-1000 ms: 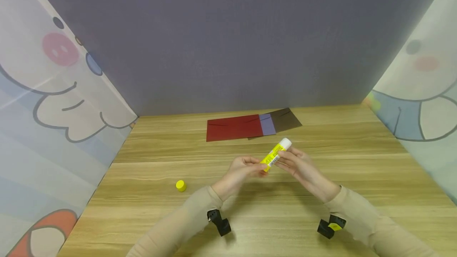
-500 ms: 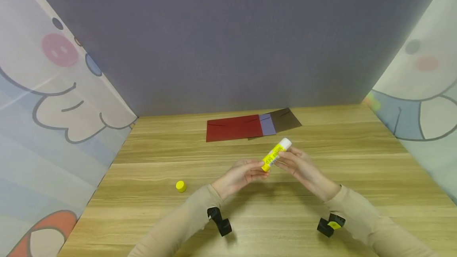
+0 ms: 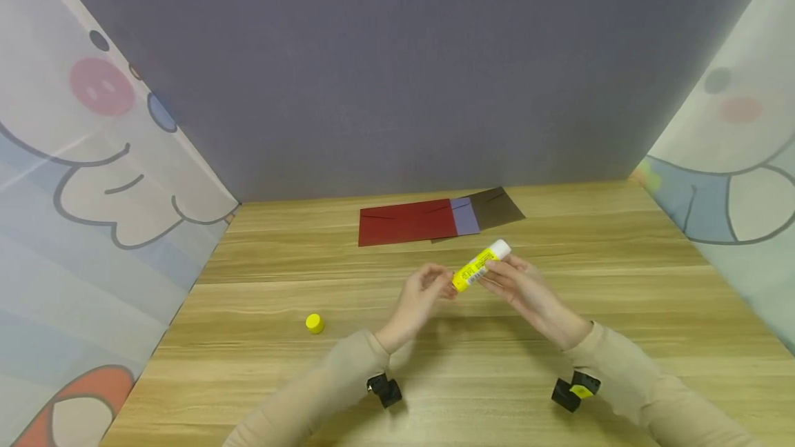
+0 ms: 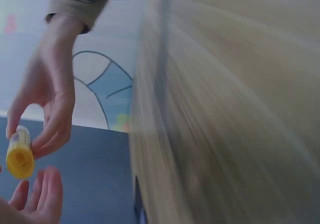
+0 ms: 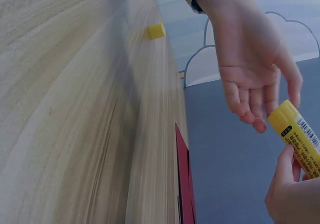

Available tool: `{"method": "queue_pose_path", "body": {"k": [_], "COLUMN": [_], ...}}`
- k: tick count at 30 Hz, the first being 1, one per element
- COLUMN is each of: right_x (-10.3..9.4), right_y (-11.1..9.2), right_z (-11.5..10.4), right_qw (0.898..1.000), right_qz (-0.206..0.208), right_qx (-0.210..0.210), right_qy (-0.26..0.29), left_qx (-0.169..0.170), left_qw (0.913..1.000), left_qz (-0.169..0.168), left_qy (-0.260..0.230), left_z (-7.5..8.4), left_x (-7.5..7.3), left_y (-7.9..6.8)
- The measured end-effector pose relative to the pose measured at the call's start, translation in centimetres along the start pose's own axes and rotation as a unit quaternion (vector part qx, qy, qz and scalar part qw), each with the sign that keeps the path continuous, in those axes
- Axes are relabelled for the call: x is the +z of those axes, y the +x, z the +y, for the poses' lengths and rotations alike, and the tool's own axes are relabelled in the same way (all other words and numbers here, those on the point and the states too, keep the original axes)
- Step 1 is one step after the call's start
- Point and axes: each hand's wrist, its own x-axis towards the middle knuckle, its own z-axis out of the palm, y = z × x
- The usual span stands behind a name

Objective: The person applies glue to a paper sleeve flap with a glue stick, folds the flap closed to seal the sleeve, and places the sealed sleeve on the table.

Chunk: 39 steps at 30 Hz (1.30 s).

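Observation:
In the head view, a yellow glue stick with a bare white end is held tilted above the table, white end up and to the right. My right hand pinches its body between thumb and fingers. Close by the yellow bottom end is my left hand, its fingers loosely bent. The right wrist view has the left palm turned toward the camera, fingers apart, thumb right at the yellow base. From the left wrist view, the round base faces the camera. The yellow cap stands on the table at left.
Toward the back of the wooden table lie overlapping envelopes: a red one, a lavender one and a dark brown one. A grey panel rises behind them, with cartoon-printed curtains on both sides.
My left thumb and fingers have come off the glue stick's bottom end, and the hand has turned and bent its fingers. The glue stick tips slightly flatter; the right hand has hardly moved.

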Motion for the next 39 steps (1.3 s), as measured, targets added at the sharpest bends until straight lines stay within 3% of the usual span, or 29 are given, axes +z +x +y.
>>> {"method": "queue_pose_path", "body": {"k": [2, 5, 10, 16, 22, 24, 27, 31, 33, 36, 39], "right_x": [0.1, 0.2, 0.4, 0.5, 0.4, 0.4, 0.4, 0.4, 0.4, 0.3, 0.2], "right_y": [0.0, 0.1, 0.2, 0.2, 0.2, 0.2, 0.1, 0.0, 0.0, 0.1, 0.0], "right_z": [0.0, 0.0, -0.1, 0.0, 0.1, 0.1, 0.2, 0.2, 0.3, 0.3, 0.4], "right_qw": [1.000, 1.000, 1.000, 1.000, 1.000, 1.000, 0.999, 0.999, 0.999, 0.999, 0.999], "right_qz": [-0.001, -0.001, 0.006, 0.009, 0.004, 0.006, 0.012, 0.011, 0.010, 0.009, 0.003], "right_qx": [-0.001, -0.002, 0.005, 0.016, 0.020, 0.021, 0.017, 0.011, 0.011, 0.011, 0.009], "right_qy": [0.001, 0.008, 0.017, 0.016, -0.005, -0.015, -0.029, -0.040, -0.042, -0.043, -0.042], "left_qx": [0.043, 0.099, 0.170, 0.243, 0.281, 0.277, 0.238, 0.139, 0.086, 0.017, -0.037], "left_qw": [0.9969, 0.9850, 0.9591, 0.9278, 0.9136, 0.9170, 0.9379, 0.9744, 0.9875, 0.9972, 0.9990], "left_qz": [0.011, 0.022, 0.042, 0.062, 0.066, 0.064, 0.052, 0.038, 0.029, 0.018, 0.006], "left_qy": [0.064, 0.140, 0.223, 0.276, 0.286, 0.280, 0.247, 0.172, 0.129, 0.071, 0.026], "left_z": [1.1, 1.3, 0.1, -0.3, -0.4, -0.4, -0.3, -0.2, -0.1, 0.1, 0.3], "left_x": [0.3, 0.5, 0.7, 0.8, 0.7, 0.7, 0.7, 0.6, 0.6, 0.4, 0.2], "left_y": [-0.6, -0.9, -0.6, -0.5, -0.5, -0.5, -0.4, -0.3, -0.2, 0.0, 0.1]}}
